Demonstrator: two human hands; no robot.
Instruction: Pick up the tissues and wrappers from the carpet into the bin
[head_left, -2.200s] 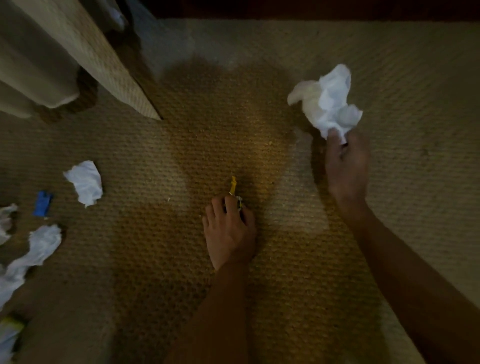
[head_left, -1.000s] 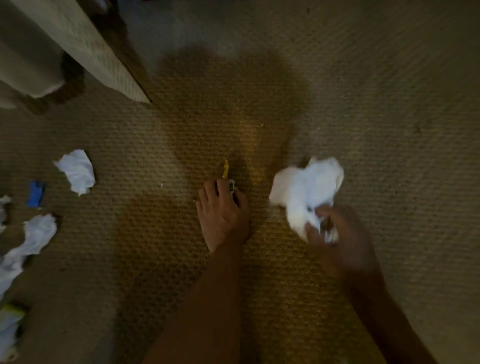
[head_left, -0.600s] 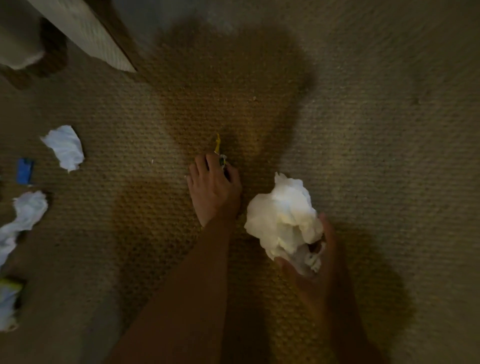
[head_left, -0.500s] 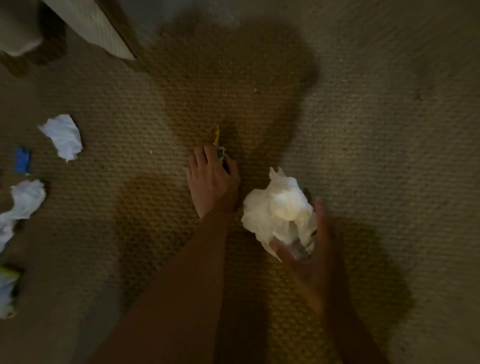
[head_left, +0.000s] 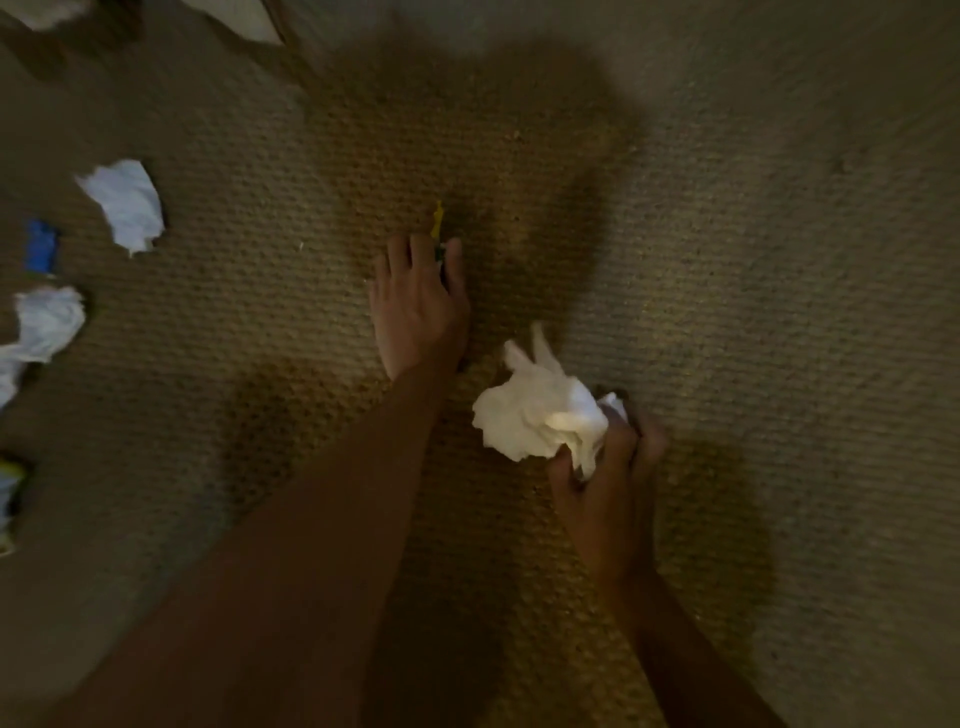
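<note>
My right hand grips a crumpled white tissue just above the woven tan carpet, at centre right. My left hand rests knuckles-up on the carpet at centre. Its fingers are closed on a small yellow wrapper that sticks out past the fingertips. On the carpet at the left lie a white tissue, a blue wrapper, a second white tissue and a yellow-and-blue wrapper at the frame edge. No bin is in view.
A pale piece of furniture shows at the top left corner. My head and arms cast dark shadows across the middle of the carpet. Bare carpet stretches to the right and at the top.
My right hand has carried the white tissue from the far right down to beside my left wrist and closed tighter round it. My left hand has stayed on the yellow wrapper.
</note>
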